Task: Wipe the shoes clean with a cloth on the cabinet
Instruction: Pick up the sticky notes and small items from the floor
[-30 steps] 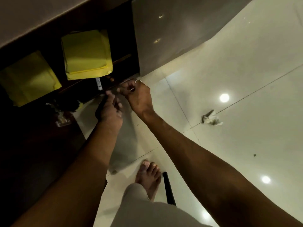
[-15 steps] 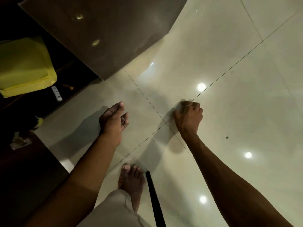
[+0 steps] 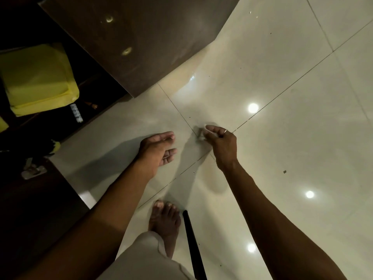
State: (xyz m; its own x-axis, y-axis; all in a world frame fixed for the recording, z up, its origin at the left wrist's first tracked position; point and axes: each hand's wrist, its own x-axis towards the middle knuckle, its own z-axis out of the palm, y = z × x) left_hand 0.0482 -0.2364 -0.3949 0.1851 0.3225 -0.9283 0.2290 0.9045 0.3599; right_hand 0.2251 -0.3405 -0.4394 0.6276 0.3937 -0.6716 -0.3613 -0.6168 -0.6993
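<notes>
Right hand (image 3: 222, 143) pinching a small pale cloth (image 3: 200, 134) on the floor (image 3: 292, 158) near centre, left hand (image 3: 157, 151) at its 9 o'clock, fingers relaxed, empty, dark cabinet (image 3: 151, 47) at 10 o'clock

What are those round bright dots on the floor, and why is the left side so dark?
Head view: those dots are probably ceiling lamps mirrored in the shiny floor; the cabinet at left gets little light, so its inside is nearly black.

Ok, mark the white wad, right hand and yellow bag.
white wad (image 3: 201, 136): head view, crumpled end.
right hand (image 3: 222, 144): head view, its back.
yellow bag (image 3: 38, 81): head view, broad face.
</notes>
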